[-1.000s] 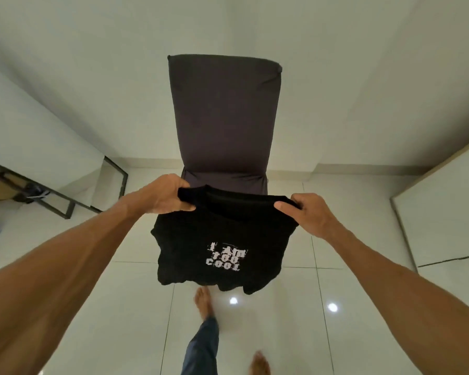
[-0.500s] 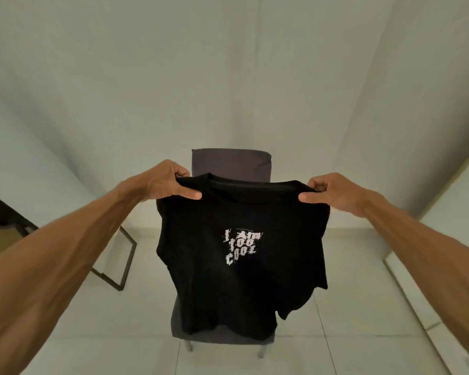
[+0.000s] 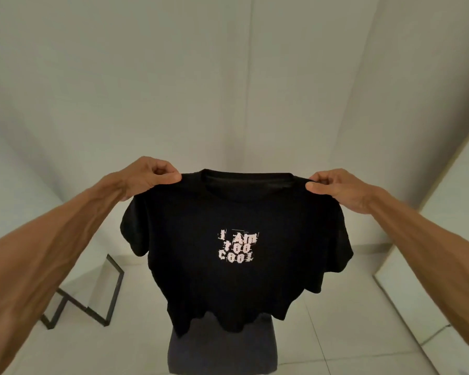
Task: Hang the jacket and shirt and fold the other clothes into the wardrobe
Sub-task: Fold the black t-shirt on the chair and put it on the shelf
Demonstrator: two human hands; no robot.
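Left hand (image 3: 146, 176) pinches one shoulder of black T-shirt (image 3: 236, 255); right hand (image 3: 339, 189) pinches the other. Shirt held up in the air, spread, print facing camera, hem above grey chair (image 3: 222, 350). Black metal frame (image 3: 98, 299) at left on floor.

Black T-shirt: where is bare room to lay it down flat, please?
The grey chair seat under the black T-shirt shows bare below the hem; the rest is hidden. Bare floor tiles lie between the chair and the white panel on the right. The left is tighter: a black metal frame stands there.
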